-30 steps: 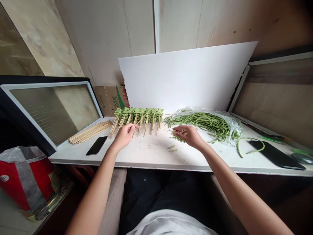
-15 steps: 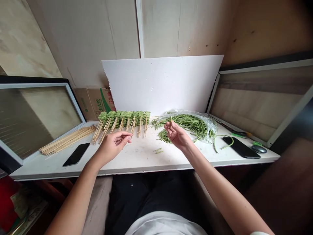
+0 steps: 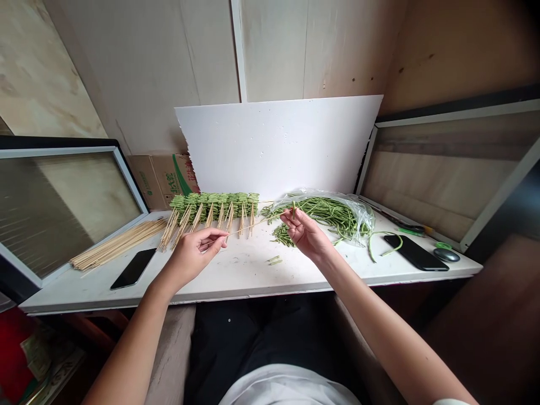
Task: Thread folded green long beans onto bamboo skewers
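Observation:
My left hand (image 3: pixel 200 247) pinches the near end of a thin bamboo skewer (image 3: pixel 255 227) above the table. The skewer slants up and right, its far end meeting my right hand (image 3: pixel 306 230). Between my right thumb and finger stands a short piece of green bean (image 3: pixel 294 208), at the skewer's tip; whether it is pierced I cannot tell. Below that hand lies a small heap of cut bean pieces (image 3: pixel 282 235), and a few loose pieces (image 3: pixel 274 260) rest nearer me. Filled bean skewers (image 3: pixel 215 200) are stacked at the back left, their bare sticks pointing toward me.
Long green beans (image 3: pixel 333 214) lie in a clear plastic bag at the back right. A bundle of bare skewers (image 3: pixel 118 242) and a phone (image 3: pixel 133 269) are at left. Another black phone (image 3: pixel 415 253) and a dark rounded object (image 3: pixel 446 255) sit right. A white foam board (image 3: pixel 278 146) stands behind.
Both hands keep nearly the same place and grip. The skewer between them shows more clearly, and the view has shifted slightly.

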### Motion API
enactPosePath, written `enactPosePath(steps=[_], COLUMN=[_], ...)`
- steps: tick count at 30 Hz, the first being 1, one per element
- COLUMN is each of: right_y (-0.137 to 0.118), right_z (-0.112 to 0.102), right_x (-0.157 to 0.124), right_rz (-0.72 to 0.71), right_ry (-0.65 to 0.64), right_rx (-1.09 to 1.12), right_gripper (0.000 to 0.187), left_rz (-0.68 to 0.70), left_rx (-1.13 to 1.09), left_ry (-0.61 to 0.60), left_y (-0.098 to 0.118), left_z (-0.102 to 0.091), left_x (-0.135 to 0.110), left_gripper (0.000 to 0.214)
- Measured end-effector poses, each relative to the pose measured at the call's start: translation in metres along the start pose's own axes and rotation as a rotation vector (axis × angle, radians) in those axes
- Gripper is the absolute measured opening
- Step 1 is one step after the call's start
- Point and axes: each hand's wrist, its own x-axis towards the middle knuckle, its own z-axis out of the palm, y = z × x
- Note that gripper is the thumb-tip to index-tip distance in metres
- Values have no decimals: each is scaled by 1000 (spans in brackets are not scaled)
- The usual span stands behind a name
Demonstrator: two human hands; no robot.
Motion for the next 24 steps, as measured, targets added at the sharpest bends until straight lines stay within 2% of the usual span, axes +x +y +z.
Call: enactPosePath(steps=[6,15,24], right_y=[1,1,-2], right_z=[2,4,10], right_x=[-3,-3,-5], right_rz=[5,-30,-124], right_ry=[-21,-15,98], right_rx=[-9,-54,-204], right_gripper=[27,23,27], left_rz=[-17,9,52], left_rx=[48,75,121], left_ry=[-16,-22,-16], left_y=[8,1,5], left_z=[-2,-1,-2], left_x=[-1,0,0], left_gripper=[33,31,27])
